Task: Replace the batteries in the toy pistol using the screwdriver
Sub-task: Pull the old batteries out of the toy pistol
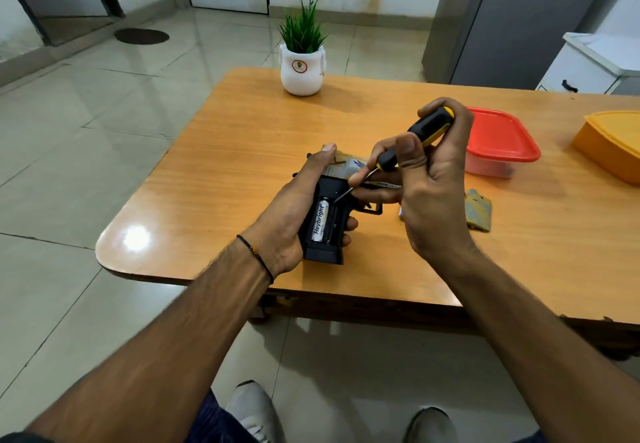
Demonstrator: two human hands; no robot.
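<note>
My left hand [294, 214] grips a black toy pistol [329, 245] by its handle, just above the wooden table [214, 179]. The battery compartment in the grip lies uncovered, and a white battery [320, 222] with dark lettering sits inside. My right hand [429, 186] holds a black and yellow screwdriver [420, 136]. Its thin metal tip touches the top end of the compartment beside the battery. A grey-yellow cover piece [479, 210] lies on the table to the right of my right hand. A battery pack card [346, 165] lies behind the pistol, partly hidden by my fingers.
A white pot with a green plant [302, 68] stands at the table's far edge. A clear box with a red lid [498, 141] and an orange container [613, 144] sit at the right. Beyond the table's left edge is tiled floor. My shoes show below the table's front edge.
</note>
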